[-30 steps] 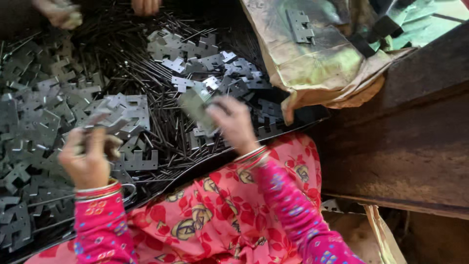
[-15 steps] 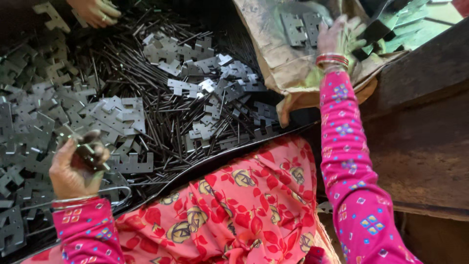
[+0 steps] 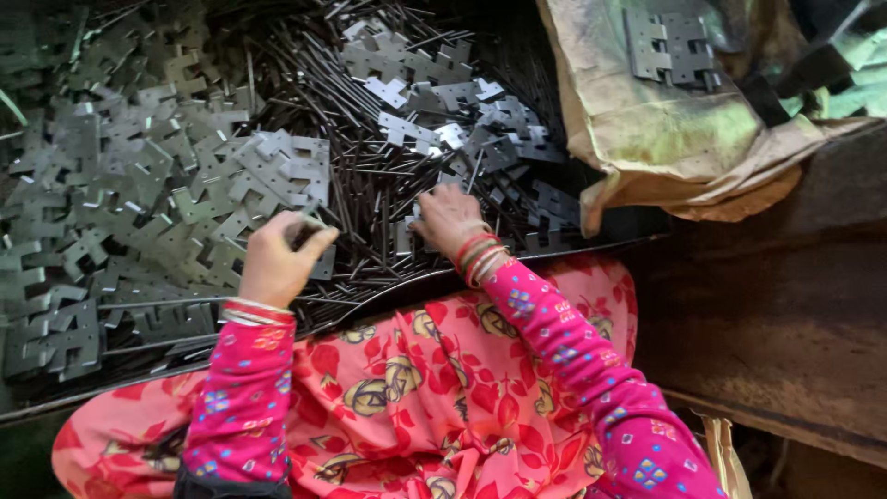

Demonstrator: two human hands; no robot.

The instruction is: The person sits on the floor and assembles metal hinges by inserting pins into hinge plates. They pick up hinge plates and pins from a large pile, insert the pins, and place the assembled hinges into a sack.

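A broad dark tray (image 3: 591, 248) fills most of the view, its curved front rim running just above the person's lap, likely so everything sits within arm's reach. Over the lap lies a pink floral cloth (image 3: 407, 388), pressed up against that rim.

At about one o'clock from the middle, a crumpled tan sack (image 3: 665, 139) slumps against the tray's right side, its mouth open towards the tray. Two flat hinge leaves (image 3: 670, 44) lie on top of it, joined side by side, well apart from the loose stock.

In the tray, a heap of stamped grey hinge plates (image 3: 139, 194) spreads from nine to eleven o'clock, and a smaller cluster (image 3: 443, 92) lies at twelve. Between and beneath them runs a bed of thin dark metal pins (image 3: 360, 199), scattered every way.

The two hands work apart. The left hand (image 3: 277, 263), at about seven o'clock, is curled shut around a small hinge piece (image 3: 309, 220), only its top edge showing above the fingers, held upright as if to keep it steady. The right hand (image 3: 448, 220), near the middle, rests palm down on the pins and plates at the tray's front edge, fingers spread; whether it grips anything, I cannot tell.
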